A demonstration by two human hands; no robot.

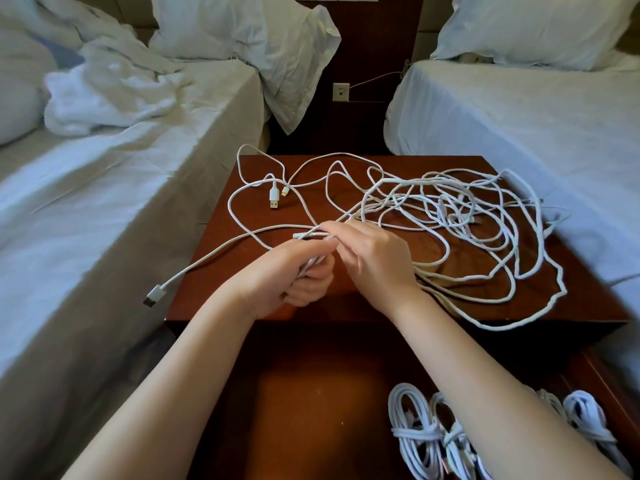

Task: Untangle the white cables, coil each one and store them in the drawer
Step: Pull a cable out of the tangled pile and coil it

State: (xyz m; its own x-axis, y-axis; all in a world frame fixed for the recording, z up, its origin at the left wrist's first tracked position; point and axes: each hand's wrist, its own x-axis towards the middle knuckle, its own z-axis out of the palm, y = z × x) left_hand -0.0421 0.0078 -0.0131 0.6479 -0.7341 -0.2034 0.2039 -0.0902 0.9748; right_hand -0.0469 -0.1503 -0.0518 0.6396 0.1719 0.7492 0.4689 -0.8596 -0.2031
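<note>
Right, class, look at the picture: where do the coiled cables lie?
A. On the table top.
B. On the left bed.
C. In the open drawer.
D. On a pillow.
C: the tied coils lie at the right of the open drawer, below the table, which carries only the loose tangle.

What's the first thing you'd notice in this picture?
The big messy tangle of white cables sprawled over the right side of the brown bedside table. In front of it, the left hand and the right hand grip a cable between them. Down in the open drawer, at bottom right, neat coiled bundles already lie.
</note>
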